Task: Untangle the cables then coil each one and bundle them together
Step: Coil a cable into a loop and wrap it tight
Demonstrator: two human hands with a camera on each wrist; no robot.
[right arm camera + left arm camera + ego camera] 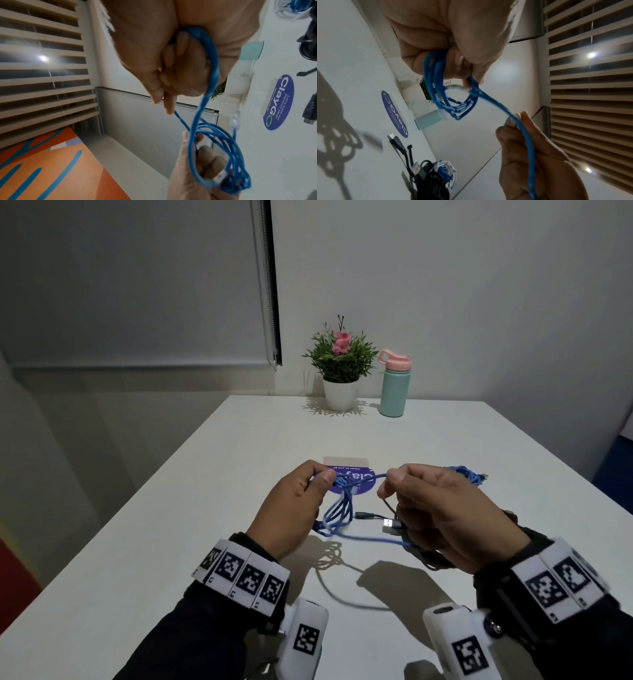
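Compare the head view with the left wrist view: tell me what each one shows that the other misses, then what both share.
Only the head view shows the whole potted plant, the whole teal bottle with its pink lid, and both wristbands.

Only the left wrist view shows the slatted blind, ceiling lights, and the white cable within the far bundle.

Both show the left hand holding the blue cable coil, the right hand pinching its strand, and the purple sticker.

I find bare table (191,508) to the left of my left hand (291,508) and along the near edge. Obstacles: black cables (373,516) lie between my hands, a coiled bundle (466,474) sits just beyond my right hand (442,508), and plant (340,364) and bottle (394,386) stand at the far edge.
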